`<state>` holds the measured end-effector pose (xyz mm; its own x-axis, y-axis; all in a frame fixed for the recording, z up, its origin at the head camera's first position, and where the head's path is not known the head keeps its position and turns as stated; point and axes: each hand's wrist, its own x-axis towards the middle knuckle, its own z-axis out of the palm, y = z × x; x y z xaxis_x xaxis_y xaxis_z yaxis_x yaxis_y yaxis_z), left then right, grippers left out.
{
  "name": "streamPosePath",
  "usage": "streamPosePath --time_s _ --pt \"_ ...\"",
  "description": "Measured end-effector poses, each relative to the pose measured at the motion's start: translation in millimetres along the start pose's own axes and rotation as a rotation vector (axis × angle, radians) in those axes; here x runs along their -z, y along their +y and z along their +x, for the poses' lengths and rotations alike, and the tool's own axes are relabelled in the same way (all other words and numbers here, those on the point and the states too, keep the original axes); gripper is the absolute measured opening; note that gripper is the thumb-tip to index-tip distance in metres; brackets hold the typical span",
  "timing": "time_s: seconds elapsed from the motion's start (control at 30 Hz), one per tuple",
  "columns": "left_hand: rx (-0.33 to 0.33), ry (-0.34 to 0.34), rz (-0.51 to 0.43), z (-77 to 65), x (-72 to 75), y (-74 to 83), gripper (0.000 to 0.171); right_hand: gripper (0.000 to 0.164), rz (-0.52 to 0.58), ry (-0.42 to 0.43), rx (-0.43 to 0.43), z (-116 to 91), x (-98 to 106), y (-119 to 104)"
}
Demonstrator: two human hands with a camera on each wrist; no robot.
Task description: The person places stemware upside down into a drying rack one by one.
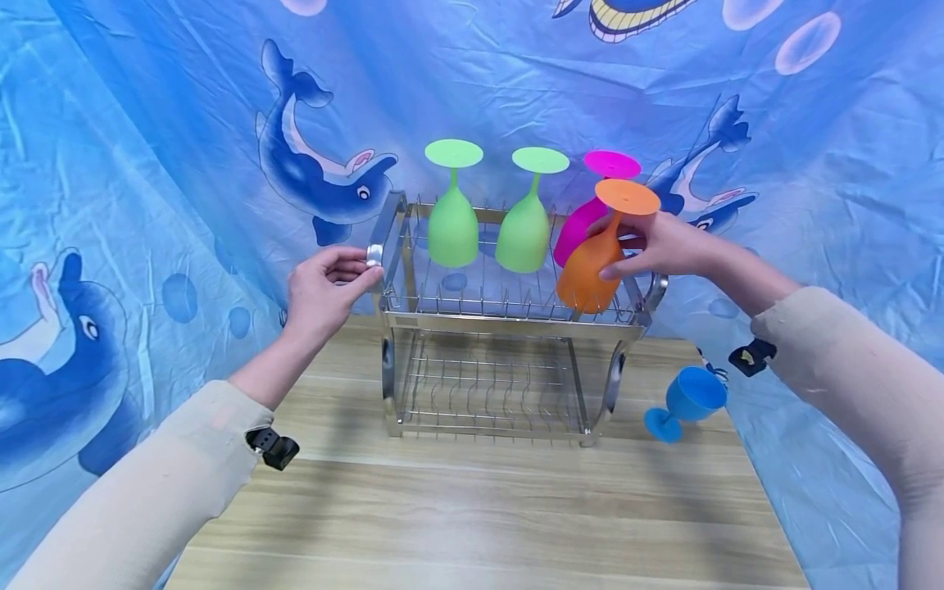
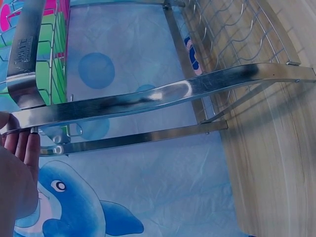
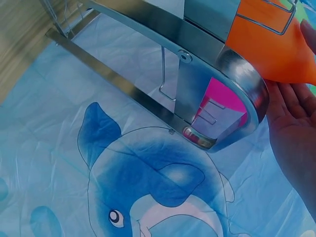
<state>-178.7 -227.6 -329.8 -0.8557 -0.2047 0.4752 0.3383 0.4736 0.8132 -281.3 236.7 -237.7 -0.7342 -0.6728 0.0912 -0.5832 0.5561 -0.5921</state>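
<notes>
In the head view my right hand (image 1: 656,244) holds an orange goblet (image 1: 590,270) upside down, its bowl at the right end of the rack's upper tier. The right wrist view shows that orange goblet (image 3: 271,47) beside the rack's curved side. Behind it a magenta goblet (image 1: 575,233) is inverted on the same tier, partly hidden. Two green goblets (image 1: 453,229), (image 1: 524,233) stand inverted further left. My left hand (image 1: 324,287) grips the left metal side frame of the two-tier dish rack (image 1: 509,328); the left wrist view shows its fingers (image 2: 30,153) around the bar.
A blue goblet (image 1: 696,393) lies on its side on the wooden table (image 1: 457,508), right of the rack. The lower wire tier (image 1: 487,385) holds no goblets. A blue dolphin-print sheet (image 1: 184,123) hangs behind and along both sides.
</notes>
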Motion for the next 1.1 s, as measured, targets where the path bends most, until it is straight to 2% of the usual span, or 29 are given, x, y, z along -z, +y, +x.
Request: streamPosePath --time_s 0.2,0.43,0.63,0.73,0.83,0.97,1.1 --pt "0.004 -0.005 0.007 -0.2 -1.3 -0.3 0.036 0.068 -0.067 0.038 -0.150 -21 5 -1" --pt "0.000 -0.013 0.018 0.2 -2.6 -0.2 0.036 0.068 0.006 0.168 -0.169 -62 15 17" --pt "0.006 -0.015 0.010 0.9 0.8 -2.6 0.039 0.070 0.026 0.273 -0.242 -106 12 42" --pt "0.002 -0.020 0.012 0.6 3.7 -3.0 0.039 0.073 0.024 0.307 -0.296 -125 5 58" --pt "-0.004 -0.030 0.019 -0.8 7.6 -3.1 0.040 0.081 0.002 0.300 -0.368 -141 -7 75" --pt "0.002 -0.053 0.038 -5.5 15.1 -3.1 0.043 0.095 -0.017 0.284 -0.433 -162 -30 100" --pt "0.022 -0.072 0.074 -13.6 24.4 -5.9 0.047 0.106 -0.059 0.302 -0.457 -185 -57 129"
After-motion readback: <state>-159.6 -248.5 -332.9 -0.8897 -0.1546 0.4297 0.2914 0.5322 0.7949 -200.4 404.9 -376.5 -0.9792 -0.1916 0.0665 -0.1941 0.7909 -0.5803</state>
